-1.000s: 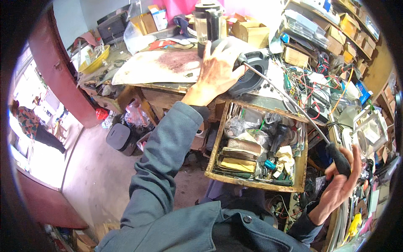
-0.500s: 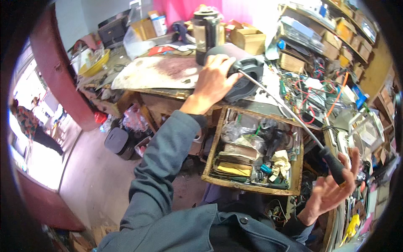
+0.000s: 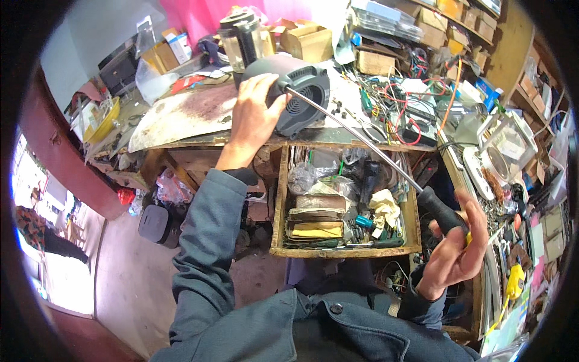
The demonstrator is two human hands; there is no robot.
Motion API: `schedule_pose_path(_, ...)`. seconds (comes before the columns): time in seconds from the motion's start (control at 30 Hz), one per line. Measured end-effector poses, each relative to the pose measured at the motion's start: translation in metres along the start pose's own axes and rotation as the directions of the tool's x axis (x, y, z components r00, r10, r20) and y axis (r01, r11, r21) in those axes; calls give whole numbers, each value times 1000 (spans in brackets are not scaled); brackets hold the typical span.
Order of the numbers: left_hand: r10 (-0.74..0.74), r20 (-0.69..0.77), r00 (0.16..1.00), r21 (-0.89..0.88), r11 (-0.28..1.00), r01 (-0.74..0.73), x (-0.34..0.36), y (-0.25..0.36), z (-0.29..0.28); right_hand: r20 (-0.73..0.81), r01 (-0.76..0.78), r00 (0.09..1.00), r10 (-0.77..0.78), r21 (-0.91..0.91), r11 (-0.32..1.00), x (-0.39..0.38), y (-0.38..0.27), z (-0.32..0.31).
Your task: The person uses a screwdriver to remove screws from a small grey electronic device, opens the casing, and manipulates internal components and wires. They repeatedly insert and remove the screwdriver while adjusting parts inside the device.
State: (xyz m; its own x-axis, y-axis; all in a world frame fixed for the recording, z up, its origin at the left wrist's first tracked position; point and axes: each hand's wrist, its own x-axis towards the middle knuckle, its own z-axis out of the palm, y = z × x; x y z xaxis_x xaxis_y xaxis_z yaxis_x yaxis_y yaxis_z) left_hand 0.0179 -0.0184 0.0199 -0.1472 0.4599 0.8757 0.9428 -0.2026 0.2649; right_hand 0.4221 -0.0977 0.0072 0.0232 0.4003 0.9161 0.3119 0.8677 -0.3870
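Note:
A dark grey blender base [image 3: 306, 90] lies on its side at the bench's front edge, its vented underside turned toward the right. My left hand [image 3: 256, 114] is closed over its near end, thumb and fingers gripping it. A long screwdriver [image 3: 362, 140] slants from the base down to the right. Its tip meets the base's near rim beside my left thumb; the exact screw point is too small to make out. The black handle rests in my right hand [image 3: 455, 250], held loosely with some fingers raised. A clear blender jug [image 3: 238, 42] stands behind the base.
Below the bench an open wooden drawer [image 3: 344, 253] holds bags, tools and a yellow packet. Wires [image 3: 404, 114] and loose parts crowd the bench's right side. A stained sheet [image 3: 187, 114] covers its left part. A dark bin [image 3: 158, 224] stands on the floor.
The view has swung to the right, so the bench sits farther left. My left hand still grips the base and the screwdriver tip stays at its rim. My right fingers have shifted around the handle.

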Motion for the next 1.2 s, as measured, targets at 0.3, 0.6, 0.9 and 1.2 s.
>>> schedule_pose_path(0.3, -132, -67, 989, -61, 990, 128, -10, 10, -4, -94, 42, 995, -27, 154, 987, -7, -1, 20)
schedule_pose_path(0.6, -392, -169, 904, -370, 876, 311, -28, 26, 9, -44, 29, 999, -23, 147, 989, -13, 6, 12)
schedule_pose_path(0.9, -468, 672, 573, -735, -511, 445, -17, 32, 13, 19, -33, 999, 30, 161, 986, -15, 6, 11)
schedule_pose_path(1.2, -438, 669, 601, -689, -667, 282, -8, 42, 18, 14, -50, 999, 49, 184, 982, -25, 12, 5)
